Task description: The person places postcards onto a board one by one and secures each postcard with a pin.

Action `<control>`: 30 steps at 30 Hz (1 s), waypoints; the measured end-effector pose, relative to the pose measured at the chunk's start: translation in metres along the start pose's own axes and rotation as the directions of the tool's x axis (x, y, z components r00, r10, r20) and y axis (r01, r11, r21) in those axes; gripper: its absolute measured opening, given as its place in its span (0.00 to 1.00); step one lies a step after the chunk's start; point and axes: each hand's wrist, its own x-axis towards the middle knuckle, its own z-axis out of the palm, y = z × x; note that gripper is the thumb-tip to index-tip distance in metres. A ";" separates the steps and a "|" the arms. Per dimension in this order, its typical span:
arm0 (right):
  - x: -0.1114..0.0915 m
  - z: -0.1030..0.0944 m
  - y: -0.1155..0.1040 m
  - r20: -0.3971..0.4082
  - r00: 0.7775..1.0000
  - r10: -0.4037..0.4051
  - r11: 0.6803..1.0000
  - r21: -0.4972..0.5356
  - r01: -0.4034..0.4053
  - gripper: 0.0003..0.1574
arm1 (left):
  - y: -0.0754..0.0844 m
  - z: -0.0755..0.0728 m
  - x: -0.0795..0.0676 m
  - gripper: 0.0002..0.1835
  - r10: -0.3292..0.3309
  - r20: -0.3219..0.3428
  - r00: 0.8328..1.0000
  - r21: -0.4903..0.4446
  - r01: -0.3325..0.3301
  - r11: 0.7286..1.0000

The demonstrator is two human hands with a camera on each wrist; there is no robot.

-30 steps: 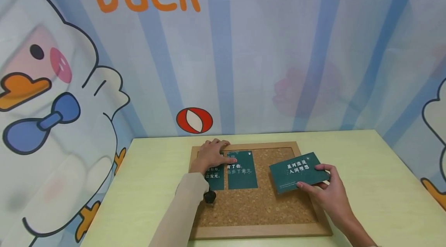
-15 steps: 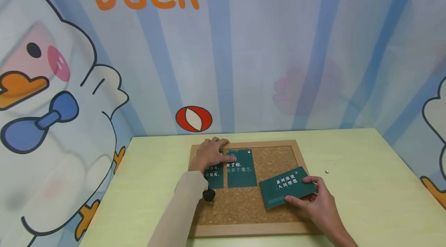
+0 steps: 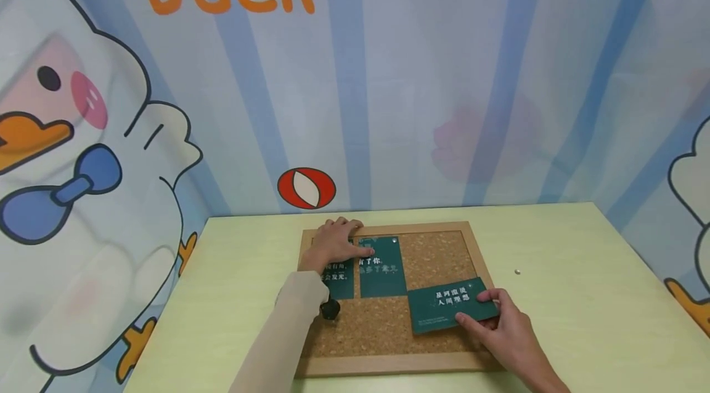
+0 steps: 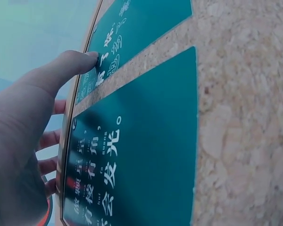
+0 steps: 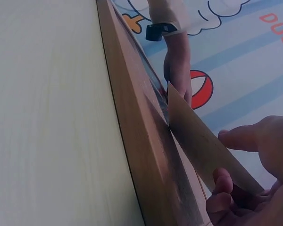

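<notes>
A green card (image 3: pixel 452 303) with white Chinese characters is pinched by its right end between the thumb and fingers of my right hand (image 3: pixel 507 325). It slants over the lower right of a wood-framed corkboard (image 3: pixel 366 331); its plain back shows in the right wrist view. Two more green cards lie side by side along the board's upper left, a left card (image 4: pixel 155 136) and a middle card (image 3: pixel 383 282). My left hand (image 3: pixel 333 245) rests across the top frame and covers part of the left card. Its thumb lies straight on the middle card; the fingers spread at the frame's outer edge.
The board lies on a pale yellow table (image 3: pixel 560 319). A small shiny round object (image 3: pixel 518 271) sits on the table right of the board. Behind stands a blue striped duck-print backdrop (image 3: pixel 410 103). A black device (image 3: pixel 330 308) is at my left wrist.
My right hand has moved left and downward with its card, bringing it lower over the corkboard, and turned it more level. The small shiny object has come into sight. My left hand stays put.
</notes>
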 end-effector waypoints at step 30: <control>0.001 -0.016 0.018 0.203 0.977 -0.068 0.968 -0.223 0.113 0.20 | 0.105 0.010 -0.081 0.43 0.647 0.107 0.755 0.158 -0.656 0.738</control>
